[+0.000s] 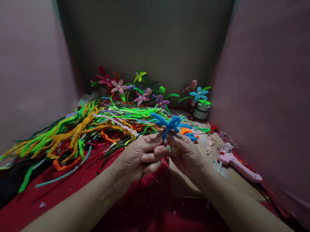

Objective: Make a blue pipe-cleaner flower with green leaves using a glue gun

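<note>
Forearms point(93, 200), hands point(187, 151) before fuzzy stems point(85, 125)

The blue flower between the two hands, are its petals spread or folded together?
Spread: the blue flower shows petals pointing outward in different directions above the fingers.

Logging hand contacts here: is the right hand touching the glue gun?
Apart: the head view shows cardboard in the gap between the right hand and the glue gun.
</note>
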Demonstrator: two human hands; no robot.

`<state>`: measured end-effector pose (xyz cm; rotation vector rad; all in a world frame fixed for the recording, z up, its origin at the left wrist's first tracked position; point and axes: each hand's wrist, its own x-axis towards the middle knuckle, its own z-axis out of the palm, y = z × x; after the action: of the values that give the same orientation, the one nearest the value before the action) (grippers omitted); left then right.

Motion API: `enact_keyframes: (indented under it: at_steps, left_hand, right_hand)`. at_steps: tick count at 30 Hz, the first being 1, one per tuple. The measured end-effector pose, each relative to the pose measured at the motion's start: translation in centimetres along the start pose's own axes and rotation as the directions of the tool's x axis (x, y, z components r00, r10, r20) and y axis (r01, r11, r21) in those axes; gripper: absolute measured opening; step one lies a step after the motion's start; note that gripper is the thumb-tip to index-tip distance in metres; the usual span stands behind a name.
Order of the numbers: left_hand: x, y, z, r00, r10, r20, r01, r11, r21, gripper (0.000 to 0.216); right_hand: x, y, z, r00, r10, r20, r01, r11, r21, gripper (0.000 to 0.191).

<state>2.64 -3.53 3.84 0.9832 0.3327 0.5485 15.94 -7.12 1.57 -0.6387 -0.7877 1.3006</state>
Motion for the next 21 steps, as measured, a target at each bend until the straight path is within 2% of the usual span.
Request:
enact_keyframes:
  at_steps: [2, 3, 5, 6, 8, 9, 10, 11, 12, 15, 18, 21]
  left_hand:
    - [-0.1, 0.0, -0.2, 1.000, 0.001, 0.015, -0.002, 0.999, 0.052, 0.008]
    - [-0.1, 0.0, -0.2, 1.000, 0.016, -0.001, -0.016, 0.991, 0.136, 0.010]
    - [-0.2, -0.3, -0.3, 0.988, 0.134, -0.078, -0.088, 0.899, 0.429, 0.018]
    - [-0.2, -0.5, -0.3, 0.963, 0.248, -0.106, -0.136, 0.786, 0.603, 0.021]
    - [-0.2, -0.9, -0.4, 0.866, 0.495, -0.071, -0.192, 0.460, 0.867, 0.021]
    - [-0.2, -1.1, -0.5, 0.817, 0.577, -0.029, -0.194, 0.321, 0.927, 0.019]
    - [-0.2, -1.3, -0.6, 0.791, 0.612, -0.004, -0.185, 0.245, 0.952, 0.018]
    - [-0.3, -1.4, -0.6, 0.793, 0.609, -0.006, -0.173, 0.236, 0.956, 0.018]
    - [-0.3, -1.5, -0.6, 0.814, 0.580, -0.032, -0.161, 0.278, 0.947, 0.021]
    - [-0.4, -1.1, -0.3, 0.873, 0.468, -0.135, -0.131, 0.493, 0.860, 0.027]
    - [-0.6, -0.6, 0.2, 0.894, 0.403, -0.194, -0.115, 0.627, 0.771, 0.027]
    - [-0.7, -0.2, 0.3, 0.934, 0.288, -0.212, -0.093, 0.768, 0.633, 0.027]
  right_hand:
    - [0.1, 0.0, -0.1, 1.000, 0.026, -0.002, -0.026, 1.000, 0.007, 0.011]
    - [0.1, 0.0, 0.0, 1.000, 0.017, -0.020, -0.017, 1.000, 0.008, 0.010]
    - [0.0, 0.1, 0.2, 0.997, -0.026, -0.067, 0.026, 1.000, -0.003, 0.008]
    - [0.0, 0.2, 0.3, 0.995, -0.052, -0.084, 0.051, 0.999, -0.015, 0.007]
    - [-0.1, 0.4, 0.4, 0.990, -0.100, -0.101, 0.095, 0.994, -0.055, 0.008]
    - [-0.1, 0.6, 0.5, 0.987, -0.121, -0.106, 0.113, 0.990, -0.078, 0.008]
    - [-0.1, 0.7, 0.5, 0.985, -0.135, -0.104, 0.125, 0.987, -0.100, 0.009]
    - [-0.2, 0.9, 0.5, 0.985, -0.147, -0.093, 0.135, 0.984, -0.120, 0.009]
    - [-0.2, 1.0, 0.5, 0.985, -0.158, -0.075, 0.146, 0.980, -0.137, 0.008]
    - [-0.3, 1.1, 0.5, 0.985, -0.172, -0.021, 0.167, 0.972, -0.165, 0.004]
    - [-0.3, 0.9, 0.5, 0.984, -0.179, 0.008, 0.177, 0.959, -0.221, 0.004]
    - [-0.4, 0.7, 0.4, 0.982, -0.190, 0.009, 0.186, 0.949, -0.255, 0.006]
